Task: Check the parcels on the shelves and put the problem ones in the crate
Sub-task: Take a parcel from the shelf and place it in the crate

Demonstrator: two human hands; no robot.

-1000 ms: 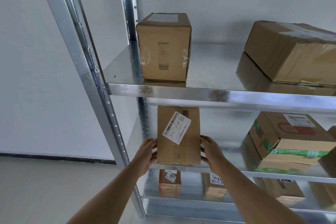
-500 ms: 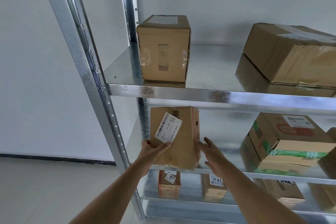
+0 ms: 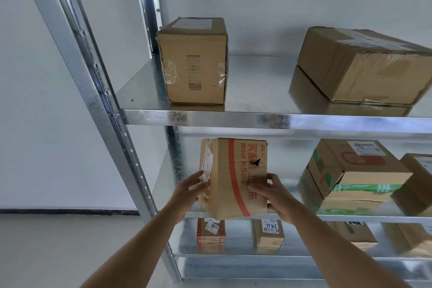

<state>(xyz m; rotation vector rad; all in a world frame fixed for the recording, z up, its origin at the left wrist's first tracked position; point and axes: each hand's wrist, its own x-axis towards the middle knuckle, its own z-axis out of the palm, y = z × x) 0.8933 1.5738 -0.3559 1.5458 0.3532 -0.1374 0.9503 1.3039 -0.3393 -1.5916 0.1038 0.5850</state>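
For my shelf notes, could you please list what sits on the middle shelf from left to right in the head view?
Left hand → held parcel with red stripe → right hand → green-taped box → plain box at the right edge.

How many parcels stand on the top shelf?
2: a small upright box at the left and a larger tilted box at the right. More may be hidden beyond the frame's right edge.

The held parcel (image 3: 236, 177) is a tall brown cardboard box, upright but a bit tilted, in front of the middle shelf's (image 3: 350, 217) left end. The facing side has a red stripe, red print and a small dark tear near the top right. A white barcode label sits on its left side, partly peeling round the edge.
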